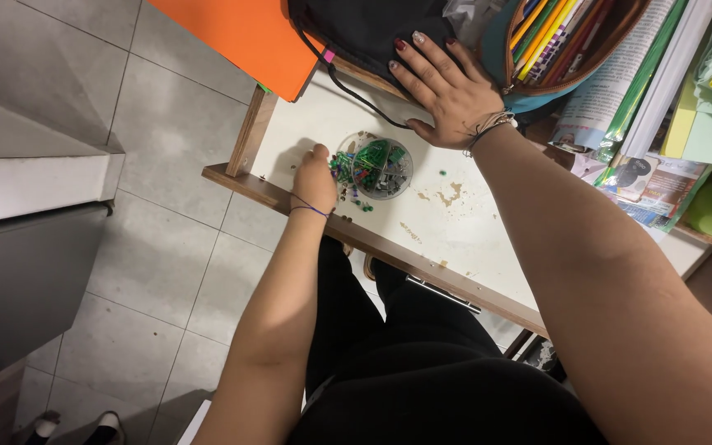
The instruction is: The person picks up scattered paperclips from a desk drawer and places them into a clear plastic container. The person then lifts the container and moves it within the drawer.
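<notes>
A round clear container [375, 166] with compartments of green clips and small grey and coloured office bits sits on a white desk [447, 239] near its front edge. My left hand [315, 179] rests just left of the container, fingers curled at its rim among a few small pieces spilled on the desk; whether it pinches one I cannot tell. My right hand [447, 89] lies flat with fingers spread on a black bag [364, 33] behind the container.
An orange folder [245, 37] overhangs the desk's back left. A pencil case full of coloured pens [558, 37], books and papers [661, 91] crowd the right. A grey tiled floor [150, 247] and a grey cabinet [26, 272] lie to the left.
</notes>
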